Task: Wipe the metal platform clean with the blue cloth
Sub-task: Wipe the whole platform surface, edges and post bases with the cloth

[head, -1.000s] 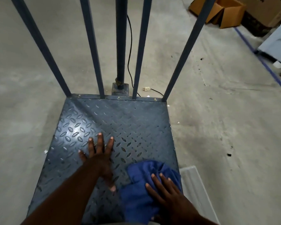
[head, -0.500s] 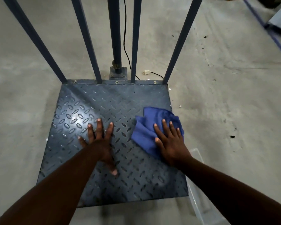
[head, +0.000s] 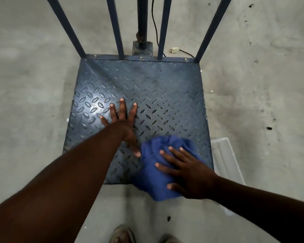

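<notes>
Two flat hands meet the metal platform: the left hand, fingers spread and empty, likely braces the body at its centre, while the right hand, fingers straight, presses the blue cloth over its near edge.

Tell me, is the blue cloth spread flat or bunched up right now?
Bunched: the blue cloth lies in rumpled folds under the right hand, overhanging the metal platform.

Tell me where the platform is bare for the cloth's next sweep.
Bare: the far band of the metal platform between the upright bars and the left hand, and the right half between that hand, the right edge and the blue cloth. Crowded: the near right corner, where the right hand presses the cloth beside the left thumb.
</notes>
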